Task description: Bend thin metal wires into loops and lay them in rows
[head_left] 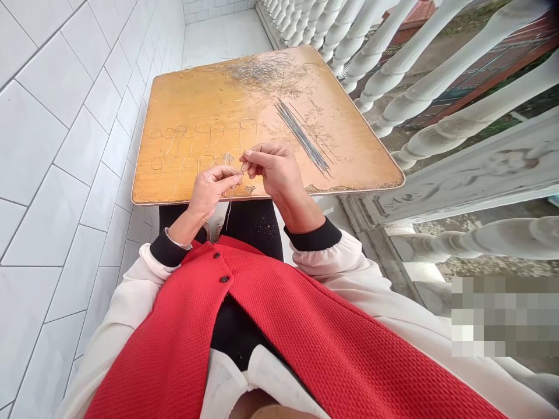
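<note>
Over the near edge of the wooden table [192, 110], both my hands meet at a thin wire [230, 201]. Part of it curves in a loop above the fingers, and its free end hangs down below them. My left hand [212, 187] pinches the wire between thumb and fingers. Close against it, my right hand [273, 167] is closed too, its thumb and forefinger pinching the wire near the loop. To the left of my hands, several looped wires [168, 134] with straight tails lie in two rows on the tabletop.
A bundle of straight grey wires [303, 138] lies right of my hands. At the table's far side sits a tangled heap of wire [257, 70]. A white tiled wall [78, 145] runs along the left, a white balustrade [402, 99] along the right.
</note>
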{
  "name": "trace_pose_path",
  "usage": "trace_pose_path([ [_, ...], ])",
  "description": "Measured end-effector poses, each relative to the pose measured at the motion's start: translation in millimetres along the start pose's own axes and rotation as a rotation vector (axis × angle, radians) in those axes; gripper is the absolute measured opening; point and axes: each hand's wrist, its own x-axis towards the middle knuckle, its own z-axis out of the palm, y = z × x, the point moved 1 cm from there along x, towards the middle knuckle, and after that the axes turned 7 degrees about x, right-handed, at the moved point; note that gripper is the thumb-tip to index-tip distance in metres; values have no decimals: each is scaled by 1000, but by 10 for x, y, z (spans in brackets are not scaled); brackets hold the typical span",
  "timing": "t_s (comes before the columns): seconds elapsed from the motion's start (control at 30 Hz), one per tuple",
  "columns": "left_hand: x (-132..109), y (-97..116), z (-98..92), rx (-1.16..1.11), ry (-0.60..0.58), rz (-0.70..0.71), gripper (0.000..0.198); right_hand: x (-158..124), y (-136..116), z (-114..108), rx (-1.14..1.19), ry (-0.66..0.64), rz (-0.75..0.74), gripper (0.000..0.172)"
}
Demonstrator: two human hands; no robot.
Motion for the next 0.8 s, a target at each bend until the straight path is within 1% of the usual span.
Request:
trace_pose_path([
  [0.1,8,-26,-7,-6,-12,12,21,9,19,-13,43,-14,55,23],
  [0.2,11,-29,-8,14,-1,17,20,6,24,-15,39,-23,65,24],
  [0.37,7,-38,10,55,44,52,17,-59,9,2,1,-21,-16,23],
  [0.47,-2,-63,6,72,40,42,15,-96,1,6,8,-17,-55,17],
  [0.53,-9,-62,-17,70,17,14,11,-105,-7,1,-7,5,-74,16],
  [0.63,-9,5,-75,68,17,5,5,-108,-24,-4,-62,31,-101,19],
  [0.8,44,177,-143,169,107,76,10,-136,-32,24,-191,34,-175,27],
])
